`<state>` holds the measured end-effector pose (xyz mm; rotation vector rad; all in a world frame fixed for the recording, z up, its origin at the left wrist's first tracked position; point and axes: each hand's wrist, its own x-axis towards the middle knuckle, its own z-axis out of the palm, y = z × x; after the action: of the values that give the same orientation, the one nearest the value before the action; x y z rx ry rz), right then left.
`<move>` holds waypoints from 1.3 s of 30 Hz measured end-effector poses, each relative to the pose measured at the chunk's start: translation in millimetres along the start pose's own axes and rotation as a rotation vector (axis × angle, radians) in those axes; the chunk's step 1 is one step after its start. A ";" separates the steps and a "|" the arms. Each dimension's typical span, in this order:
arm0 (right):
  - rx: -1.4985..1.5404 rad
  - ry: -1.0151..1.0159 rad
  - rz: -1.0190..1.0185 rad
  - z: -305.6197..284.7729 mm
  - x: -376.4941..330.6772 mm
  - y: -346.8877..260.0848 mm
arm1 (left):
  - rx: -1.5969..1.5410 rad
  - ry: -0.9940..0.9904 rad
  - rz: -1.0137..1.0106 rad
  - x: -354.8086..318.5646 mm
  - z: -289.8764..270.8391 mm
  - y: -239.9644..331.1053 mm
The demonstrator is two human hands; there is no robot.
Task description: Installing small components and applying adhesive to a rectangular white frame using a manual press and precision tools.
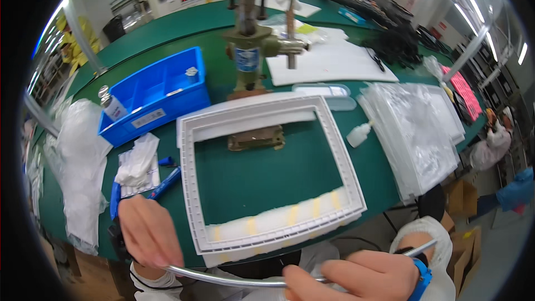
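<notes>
- While the left hand (149,233) grips one end of a thin metal rod (223,280), fingers clamped, bending seems under way.
- White frame (267,173) lies on the green table (267,167) just beyond.
- Right hand (365,276) pinches the rod's other end; steady, even pressure is needed.

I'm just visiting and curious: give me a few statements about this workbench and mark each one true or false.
1. Both hands hold one thin silvery rod. True: the left hand is at one end, the right hand at the other.
2. The white rectangular frame lies on a red table. False: the table is green.
3. The blue bin stands to the left of the frame. True.
4. The small white squeeze bottle lies inside the frame. False: it lies outside it, by its right edge.
5. The metal press stands behind the frame. True.
</notes>
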<state>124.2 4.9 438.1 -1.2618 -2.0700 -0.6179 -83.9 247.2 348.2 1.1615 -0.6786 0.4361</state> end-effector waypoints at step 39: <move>0.718 -0.536 0.691 68.5 32.6 72.7 | 0.125 0.812 -0.255 -4.6 15.5 -32.3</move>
<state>159.9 101.9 419.0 -1.6244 -1.7626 0.7778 -70.6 221.5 326.5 1.0505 0.2011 0.6786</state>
